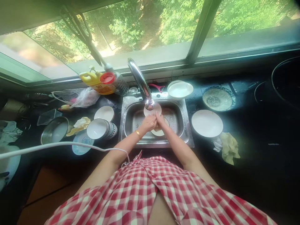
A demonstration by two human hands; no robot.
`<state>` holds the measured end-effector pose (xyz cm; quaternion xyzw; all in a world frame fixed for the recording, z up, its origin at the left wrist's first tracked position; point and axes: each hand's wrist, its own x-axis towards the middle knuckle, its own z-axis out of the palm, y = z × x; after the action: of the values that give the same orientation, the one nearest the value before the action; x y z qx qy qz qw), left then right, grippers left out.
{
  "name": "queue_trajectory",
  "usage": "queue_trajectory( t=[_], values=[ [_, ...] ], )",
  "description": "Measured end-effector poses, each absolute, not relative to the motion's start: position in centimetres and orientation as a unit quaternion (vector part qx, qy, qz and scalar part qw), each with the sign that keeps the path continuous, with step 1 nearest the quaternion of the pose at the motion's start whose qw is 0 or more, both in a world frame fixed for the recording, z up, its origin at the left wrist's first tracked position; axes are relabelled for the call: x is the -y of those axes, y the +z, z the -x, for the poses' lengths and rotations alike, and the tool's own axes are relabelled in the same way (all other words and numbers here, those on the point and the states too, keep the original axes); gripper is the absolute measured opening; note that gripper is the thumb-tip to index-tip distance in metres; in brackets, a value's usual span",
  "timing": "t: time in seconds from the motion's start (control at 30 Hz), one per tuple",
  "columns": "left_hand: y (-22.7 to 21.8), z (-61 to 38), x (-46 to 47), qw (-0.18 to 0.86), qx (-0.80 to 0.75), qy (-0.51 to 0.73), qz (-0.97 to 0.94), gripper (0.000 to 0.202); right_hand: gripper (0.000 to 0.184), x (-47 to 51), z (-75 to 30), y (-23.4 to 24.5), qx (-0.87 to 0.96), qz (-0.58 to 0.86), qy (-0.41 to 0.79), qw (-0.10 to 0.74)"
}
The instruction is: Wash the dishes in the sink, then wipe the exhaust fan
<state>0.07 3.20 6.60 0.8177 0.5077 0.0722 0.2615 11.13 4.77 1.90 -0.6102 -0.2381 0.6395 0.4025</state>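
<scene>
A small white dish [150,112] is held over the sink [131,126], right under the spout of the chrome faucet [138,76]. My left hand [149,123], with a gold bracelet at its wrist, is closed on the near edge of the dish. Against it, my right hand [160,120] grips the same edge. The fingertips are partly hidden. Below my hands another pale round dish [159,132] lies in the sink, mostly covered by them.
Left of the sink are stacked bowls [96,129], a steel bowl [56,129] and a yellow jug [103,89]. On the right are a white plate [207,123], a patterned bowl [217,99] and a cloth [229,147]. White bowls [180,90] stand behind the sink. A white cable [70,143] crosses the left.
</scene>
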Motion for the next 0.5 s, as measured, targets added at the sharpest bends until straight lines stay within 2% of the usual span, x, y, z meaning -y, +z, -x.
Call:
queue_trajectory(
  t=[0.1, 0.17, 0.27, 0.37, 0.43, 0.5],
  values=[
    [6.9, 1.6, -3.4, 0.155, -0.552, 0.06, -0.817, 0.048, 0.014, -4.4, -11.5, 1.3, 0.174, 0.665, 0.621, 0.376],
    [6.7, 1.8, -3.6, 0.129, -0.623, 0.089, -0.766, 0.057, 0.009, -3.8, -11.2, 1.1, 0.144, 0.66, 0.637, 0.373],
    [6.3, 0.8, -3.3, 0.217, -0.706, 0.114, -0.664, 0.064, 0.018, -2.8, -10.5, 1.0, 0.125, 0.645, 0.66, 0.364],
    [6.4, -0.1, -2.7, 0.323, -0.686, 0.104, -0.643, 0.067, 0.033, -2.2, -11.2, 0.5, 0.169, 0.652, 0.661, 0.331],
    [7.1, -0.1, -2.5, 0.335, -0.658, 0.108, -0.665, 0.063, 0.036, -2.3, -12.7, 0.0, 0.261, 0.656, 0.645, 0.293],
    [8.3, 0.6, -2.4, 0.338, -0.65, 0.146, -0.665, 0.053, 0.031, -2.8, -14.6, -0.3, 0.354, 0.648, 0.624, 0.258]
  ],
)
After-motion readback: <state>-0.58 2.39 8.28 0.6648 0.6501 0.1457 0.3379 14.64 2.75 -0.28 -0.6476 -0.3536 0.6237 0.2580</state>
